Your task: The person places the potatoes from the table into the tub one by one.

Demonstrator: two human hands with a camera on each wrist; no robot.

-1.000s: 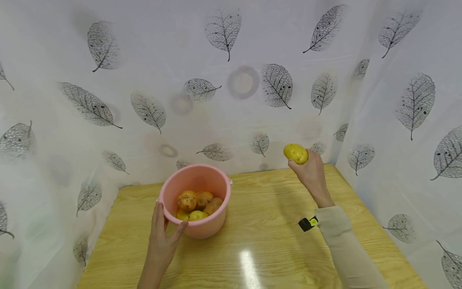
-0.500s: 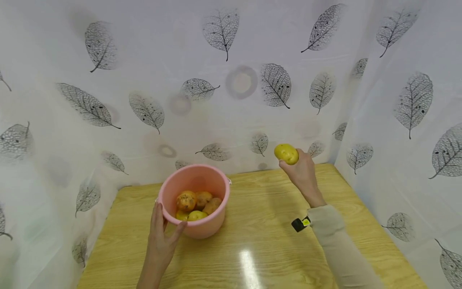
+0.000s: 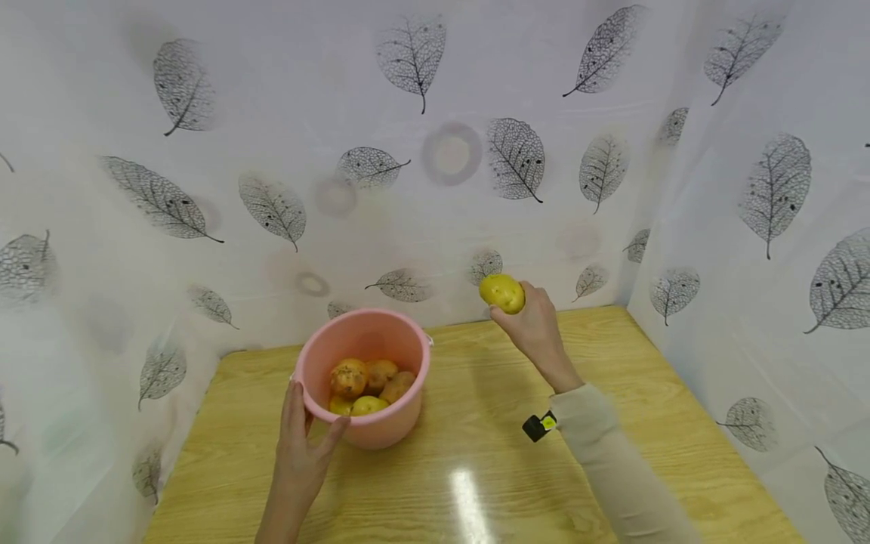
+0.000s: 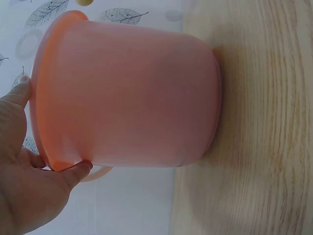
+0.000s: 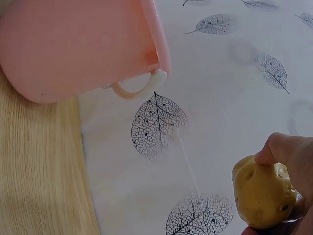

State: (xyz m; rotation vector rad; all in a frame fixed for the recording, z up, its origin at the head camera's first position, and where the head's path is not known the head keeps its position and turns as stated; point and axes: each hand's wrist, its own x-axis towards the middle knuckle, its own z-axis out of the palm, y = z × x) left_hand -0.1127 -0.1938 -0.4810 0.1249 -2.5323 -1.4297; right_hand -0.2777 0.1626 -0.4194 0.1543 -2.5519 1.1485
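Note:
A pink plastic bucket stands on the table, left of the middle. Brown-skinned potatoes and paler yellow ones lie inside it, several in all. At the bucket's near left rim, my left hand grips the edge with thumb and fingers, as the left wrist view shows from the side. My right hand holds a smooth yellow potato in the air, right of the bucket and above the table's back part. Thumb and fingers pinch this potato in the right wrist view.
The wood-grain table ends at a white sheet printed with dark leaves, which encloses the back and sides. A pale handle hangs at the bucket's rim. A small black device sits at my right wrist.
My right hand has moved left toward the bucket with the yellow potato still in its grip. The left hand and the bucket have stayed in place.

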